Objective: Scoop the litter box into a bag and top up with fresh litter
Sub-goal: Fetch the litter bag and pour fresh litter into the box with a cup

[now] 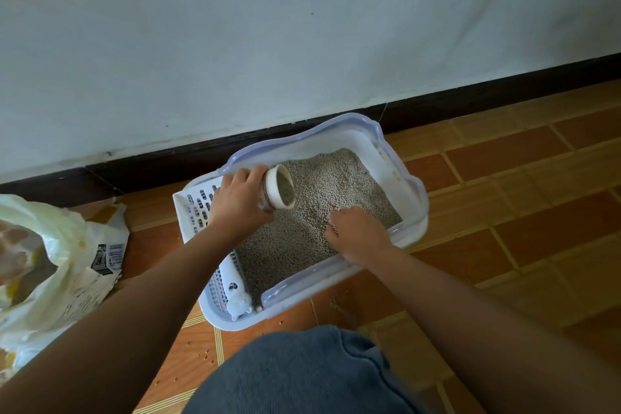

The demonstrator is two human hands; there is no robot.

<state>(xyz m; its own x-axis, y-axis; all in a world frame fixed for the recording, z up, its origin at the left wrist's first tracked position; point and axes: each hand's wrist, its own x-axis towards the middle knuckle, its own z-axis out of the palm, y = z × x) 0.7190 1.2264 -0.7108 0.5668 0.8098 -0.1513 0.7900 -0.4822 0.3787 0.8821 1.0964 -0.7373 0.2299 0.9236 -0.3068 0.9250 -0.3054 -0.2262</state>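
A white litter box [415,198] with a pale blue rim stands on the tiled floor against the wall, filled with grey litter [332,185]. My left hand [240,203] holds a small white cup [280,191] tilted on its side over the litter, its mouth turned right with greenish grains inside. My right hand [358,233] rests on the litter near the box's front wall, fingers curled into the grains. Whether it holds anything is hidden. A slotted white grate [196,208] forms the box's left end.
An open pale plastic bag [43,259] with printed labels lies on the floor to the left. A dark skirting board [151,161] runs behind the box. My knee in blue denim [302,373] is at the bottom. Loose litter grains are scattered on the tiles.
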